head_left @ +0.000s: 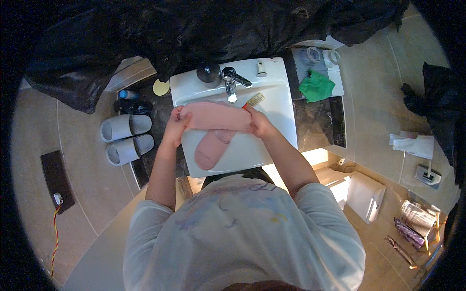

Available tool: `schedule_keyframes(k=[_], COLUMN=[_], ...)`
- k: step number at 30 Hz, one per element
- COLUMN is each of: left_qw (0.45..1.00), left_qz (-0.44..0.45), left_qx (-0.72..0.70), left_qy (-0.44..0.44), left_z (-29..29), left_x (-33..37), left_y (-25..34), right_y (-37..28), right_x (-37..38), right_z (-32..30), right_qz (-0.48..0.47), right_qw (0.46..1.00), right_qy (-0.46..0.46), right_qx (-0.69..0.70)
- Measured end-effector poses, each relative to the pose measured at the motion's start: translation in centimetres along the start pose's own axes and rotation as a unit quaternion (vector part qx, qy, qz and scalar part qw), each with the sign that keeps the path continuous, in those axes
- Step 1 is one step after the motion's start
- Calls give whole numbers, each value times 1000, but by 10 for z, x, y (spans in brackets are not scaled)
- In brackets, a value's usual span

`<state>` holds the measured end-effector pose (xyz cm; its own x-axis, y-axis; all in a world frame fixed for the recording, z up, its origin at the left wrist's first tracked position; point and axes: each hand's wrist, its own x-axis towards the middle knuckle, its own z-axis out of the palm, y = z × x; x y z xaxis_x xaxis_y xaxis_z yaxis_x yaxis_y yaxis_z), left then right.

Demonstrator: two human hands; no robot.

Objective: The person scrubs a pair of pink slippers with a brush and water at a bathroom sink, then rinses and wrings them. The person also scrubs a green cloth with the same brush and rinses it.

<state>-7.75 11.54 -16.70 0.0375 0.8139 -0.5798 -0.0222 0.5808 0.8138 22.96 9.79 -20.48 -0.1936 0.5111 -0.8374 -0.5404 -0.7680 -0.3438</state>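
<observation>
A pink slipper (216,116) is stretched level between my two hands over the white washbasin (284,116). At one end, my left hand (179,121) is closed round it. The opposite end sits in the closed fingers of my right hand (258,123). A second pink slipper (211,151) lies tilted in the basin, partly hidden under the held one. Just beyond my right hand shows a scrub brush (255,100) with pale bristles and a bit of red. The chrome faucet (232,83) stands behind the held slipper; no water stream is visible.
Left of the basin are a pair of grey slippers (127,140), a pale yellow round lid (161,88) and a blue-capped bottle (128,94). A dark round object (208,72) stands beside the faucet. On the right counter lies a green cloth (317,86) near clear glass containers (313,56).
</observation>
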Motion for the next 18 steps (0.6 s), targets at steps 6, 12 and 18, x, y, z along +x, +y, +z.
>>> schedule_keyframes(k=[6,12,18], left_qw=[988,992,977], left_qz=[-6,-28,-64], left_qx=[-102,-64,-195], left_qy=[112,102,52], left_z=[11,30,71], left_x=[-22,-4,11], left_y=[17,-19,-37], right_y=[6,12,8], right_x=[34,54,4], right_z=[24,-6,-39], right_qz=[-118,-249,-271], right_qw=[989,967,952], right_qy=[-43,29,105], right_qx=[77,55,93])
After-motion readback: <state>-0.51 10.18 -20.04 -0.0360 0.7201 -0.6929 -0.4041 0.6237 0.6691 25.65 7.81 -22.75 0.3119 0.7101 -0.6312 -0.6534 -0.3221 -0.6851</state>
